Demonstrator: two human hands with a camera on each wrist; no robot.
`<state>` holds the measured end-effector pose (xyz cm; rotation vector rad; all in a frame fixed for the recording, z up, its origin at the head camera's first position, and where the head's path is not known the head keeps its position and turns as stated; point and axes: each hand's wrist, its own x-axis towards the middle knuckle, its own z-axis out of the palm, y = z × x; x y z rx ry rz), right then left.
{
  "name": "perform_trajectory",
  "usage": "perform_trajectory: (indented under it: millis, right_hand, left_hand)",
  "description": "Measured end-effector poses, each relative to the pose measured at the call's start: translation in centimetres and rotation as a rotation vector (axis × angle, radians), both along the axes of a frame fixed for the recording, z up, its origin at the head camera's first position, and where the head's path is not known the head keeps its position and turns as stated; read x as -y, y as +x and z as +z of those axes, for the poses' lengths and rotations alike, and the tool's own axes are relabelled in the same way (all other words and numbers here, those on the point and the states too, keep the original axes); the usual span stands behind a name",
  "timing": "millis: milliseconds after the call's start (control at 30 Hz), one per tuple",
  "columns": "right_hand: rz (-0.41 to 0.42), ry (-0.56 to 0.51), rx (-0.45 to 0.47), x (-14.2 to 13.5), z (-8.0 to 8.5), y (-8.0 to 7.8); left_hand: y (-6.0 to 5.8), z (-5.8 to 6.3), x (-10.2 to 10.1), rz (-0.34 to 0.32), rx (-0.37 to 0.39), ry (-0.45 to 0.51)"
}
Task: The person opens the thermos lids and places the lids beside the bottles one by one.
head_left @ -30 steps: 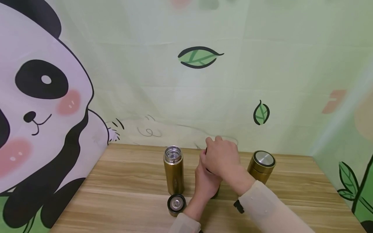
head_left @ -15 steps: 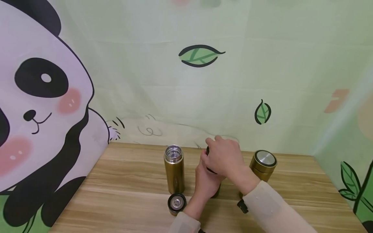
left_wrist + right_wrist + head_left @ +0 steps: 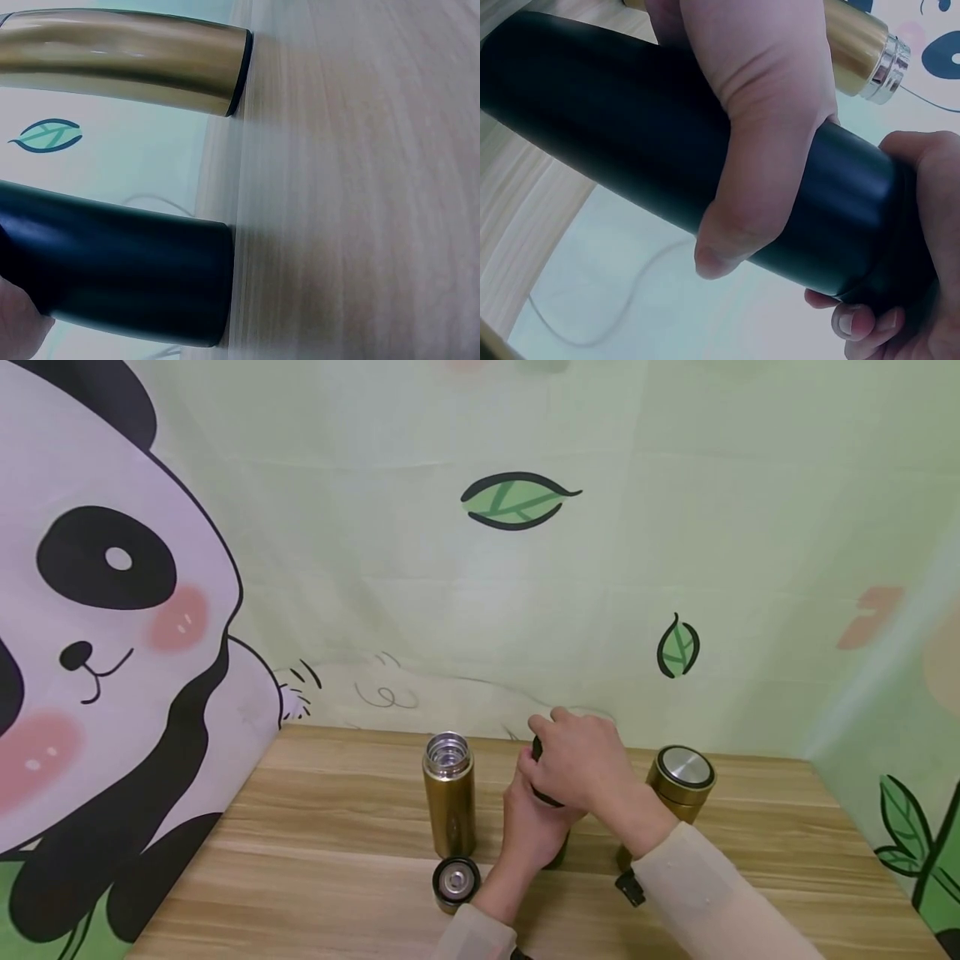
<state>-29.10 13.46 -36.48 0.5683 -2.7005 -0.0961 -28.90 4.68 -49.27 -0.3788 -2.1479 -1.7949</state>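
A black thermos flask stands upright on the table, its base down on the wood in the left wrist view. My left hand grips it around the body, the thumb wrapped across the front in the right wrist view. Over its top, my right hand holds the black lid with curled fingers. Most of the flask is hidden behind both hands in the head view. Left of them is an uncapped gold thermos flask with a steel mouth. Its lid lies underside up in front of it.
To the right, partly behind the right forearm, stands another gold thermos flask with its lid on. The wooden table ends against a cloth backdrop printed with a panda and leaves.
My right hand and forearm have shifted slightly to the right over the black flask's lid. The left hand stays around the body, and the gold flasks stand where they were.
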Motion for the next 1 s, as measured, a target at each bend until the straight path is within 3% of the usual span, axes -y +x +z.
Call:
perform_trajectory:
  millis: [433, 1000]
  right_hand:
    - [0.051, 0.000, -0.003, -0.29, 0.13, -0.15]
    - [0.127, -0.007, 0.066, -0.71, 0.59, -0.11]
  left_hand:
    - [0.06, 0.00, -0.12, -0.024, -0.015, 0.040]
    - [0.01, 0.00, -0.09, -0.008, 0.015, 0.020]
